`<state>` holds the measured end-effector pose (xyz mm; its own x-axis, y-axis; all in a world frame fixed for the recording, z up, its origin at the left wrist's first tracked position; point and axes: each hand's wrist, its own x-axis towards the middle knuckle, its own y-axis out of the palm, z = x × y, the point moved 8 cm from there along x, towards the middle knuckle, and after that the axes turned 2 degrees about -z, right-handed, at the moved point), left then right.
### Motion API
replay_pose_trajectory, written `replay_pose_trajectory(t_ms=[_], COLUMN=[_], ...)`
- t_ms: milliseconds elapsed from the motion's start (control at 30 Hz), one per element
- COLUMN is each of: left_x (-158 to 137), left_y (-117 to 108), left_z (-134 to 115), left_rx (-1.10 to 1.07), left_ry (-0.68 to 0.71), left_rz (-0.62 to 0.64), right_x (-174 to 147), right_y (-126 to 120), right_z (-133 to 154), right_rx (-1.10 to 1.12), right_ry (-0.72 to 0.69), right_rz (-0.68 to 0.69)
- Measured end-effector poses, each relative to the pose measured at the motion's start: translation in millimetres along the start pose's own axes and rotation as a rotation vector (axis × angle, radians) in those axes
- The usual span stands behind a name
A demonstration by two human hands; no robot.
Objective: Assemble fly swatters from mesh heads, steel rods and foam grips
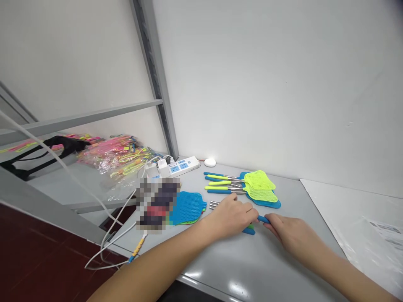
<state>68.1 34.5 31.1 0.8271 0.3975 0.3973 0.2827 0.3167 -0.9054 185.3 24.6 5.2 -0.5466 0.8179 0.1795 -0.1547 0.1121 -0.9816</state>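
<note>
Between my two hands is a blue fly swatter handle (263, 219). My left hand (234, 216) closes around one end of it, hiding that part. The fingers of my right hand (285, 228) pinch the other end. Beneath my left hand, more blue and green handles (249, 230) stick out on the grey table, and metal rods (214, 205) show on its left side. A stack of loose swatter heads, blue on top (189, 207), lies further left. Behind my hands rest several assembled fly swatters with yellow-green heads (260, 186) and blue ones under them.
A white power strip (185, 165) with plugs and a round white device (210, 162) stand by the wall. White cables (108, 201) hang over the left edge. A blurred-out object (159, 205) lies left. Bagged colourful goods (116, 155) fill the shelf; white sheeting (355, 218) covers the right.
</note>
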Motion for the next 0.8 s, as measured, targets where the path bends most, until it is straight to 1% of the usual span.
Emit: replay_pose_trajectory(t_ms=[100,167,233,300,333,400,500,567,600,667,700,733,767,800], left_x=[4.7,8.2,11.0,13.1,14.2,17.1,22.9,25.2,25.4,23.5,21.3,18.3,14.7,10.7], left_y=[-2.3,-3.6,-4.2,-5.3,-6.5,-11.2,-23.2,-31.9,-34.6,-35.5,-33.9,-31.7,-29.3,-27.0], left_z=[0.6,0.8,2.7,6.3,8.2,10.7,7.3,3.1,1.2,-1.6,-2.0,-1.3,0.6,3.4], left_rx=[-0.074,-0.126,-0.169,-0.190,-0.180,-0.121,-0.004,0.042,0.052,0.050,0.041,0.029,0.015,0.002], left_ry=[-0.048,-0.087,-0.139,-0.193,-0.212,-0.217,-0.136,-0.087,-0.072,-0.052,-0.048,-0.049,-0.055,-0.064], left_rz=[-0.014,-0.011,0.014,0.052,0.073,0.103,0.094,0.059,0.052,0.077,0.104,0.134,0.160,0.182], right_x=[-1.5,-2.8,-1.5,4.1,8.5,17.7,22.4,19.8,18.2,15.7,14.7,14.5,15.7,18.4], right_y=[-9.2,-14.6,-18.5,-22.1,-24.5,-29.2,-26.9,-22.3,-20.3,-15.7,-13.2,-11.1,-10.2,-10.7], right_z=[1.7,0.9,-1.1,-4.6,-7.8,-17.4,-25.0,-20.8,-17.6,-11.1,-7.1,-2.7,1.3,4.7], right_rx=[-0.184,-0.288,-0.333,-0.298,-0.246,-0.053,0.415,0.752,0.903,1.126,1.182,1.192,1.156,1.082], right_ry=[-0.161,-0.236,-0.275,-0.258,-0.215,-0.058,0.185,0.290,0.330,0.384,0.387,0.368,0.329,0.280], right_rz=[-0.147,-0.216,-0.240,-0.195,-0.148,-0.004,0.319,0.532,0.618,0.745,0.792,0.821,0.817,0.775])
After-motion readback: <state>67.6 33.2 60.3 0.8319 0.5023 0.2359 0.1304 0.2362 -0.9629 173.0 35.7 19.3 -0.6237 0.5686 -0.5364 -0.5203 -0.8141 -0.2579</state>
